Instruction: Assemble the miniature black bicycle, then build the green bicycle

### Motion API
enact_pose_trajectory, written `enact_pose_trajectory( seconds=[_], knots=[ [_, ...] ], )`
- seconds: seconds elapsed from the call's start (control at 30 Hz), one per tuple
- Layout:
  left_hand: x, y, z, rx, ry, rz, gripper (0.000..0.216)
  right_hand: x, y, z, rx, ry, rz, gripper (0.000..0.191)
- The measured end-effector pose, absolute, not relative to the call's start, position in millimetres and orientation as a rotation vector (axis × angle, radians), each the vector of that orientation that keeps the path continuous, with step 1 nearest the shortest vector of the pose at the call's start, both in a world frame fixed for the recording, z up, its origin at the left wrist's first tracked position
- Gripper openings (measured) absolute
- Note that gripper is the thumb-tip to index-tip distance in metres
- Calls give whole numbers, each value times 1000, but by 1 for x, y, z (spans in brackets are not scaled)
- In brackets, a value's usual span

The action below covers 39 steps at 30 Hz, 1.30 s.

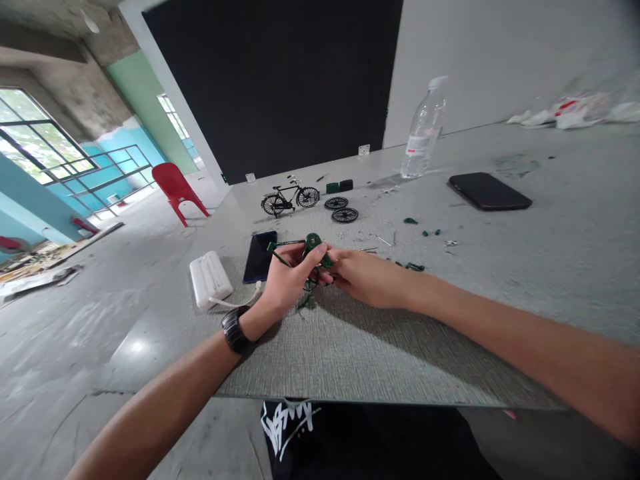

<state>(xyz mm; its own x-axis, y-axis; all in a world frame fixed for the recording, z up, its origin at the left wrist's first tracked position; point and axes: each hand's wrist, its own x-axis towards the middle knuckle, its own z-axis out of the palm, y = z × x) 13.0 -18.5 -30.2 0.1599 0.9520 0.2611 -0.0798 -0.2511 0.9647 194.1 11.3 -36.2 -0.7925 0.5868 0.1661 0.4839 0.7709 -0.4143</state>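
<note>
Obs.: I see the left hand (287, 277) and right hand (365, 277) both pinching the green model bicycle frame (315, 245), just above the desk (400, 353) and toward its left edge. The power bank (210, 279) and blue phone (260, 257) crowd that edge. Open surface runs from the hands to the near edge. Loose green parts (415, 267) lie just right of the hands.

Model frame (314, 248): dark green. Surface (380, 347): grey, fine woven pattern. Model bicycle (290, 198) and loose wheels (340, 209): black. Power bank (210, 279): white. Near phone (260, 257): dark blue. Far phone (489, 191): black. Chair (175, 187): red. Bottle (424, 133): clear, white cap, red-white label. Wristwatch (235, 330): black. Shirt (290, 427): black, white print.
</note>
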Motion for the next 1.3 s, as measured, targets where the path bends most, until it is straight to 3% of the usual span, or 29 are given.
enact_pose_trajectory(
  seconds=[0.57, 1.3],
  knots=[
    [13, -21, -29, 1492, 952, 1261, 33, 196, 14, -39, -862, -2609, 651, 10],
    [14, -31, -25, 1651, 979, 1222, 22, 190, 13, -37, -892, -2669, 542, 10]
  ],
)
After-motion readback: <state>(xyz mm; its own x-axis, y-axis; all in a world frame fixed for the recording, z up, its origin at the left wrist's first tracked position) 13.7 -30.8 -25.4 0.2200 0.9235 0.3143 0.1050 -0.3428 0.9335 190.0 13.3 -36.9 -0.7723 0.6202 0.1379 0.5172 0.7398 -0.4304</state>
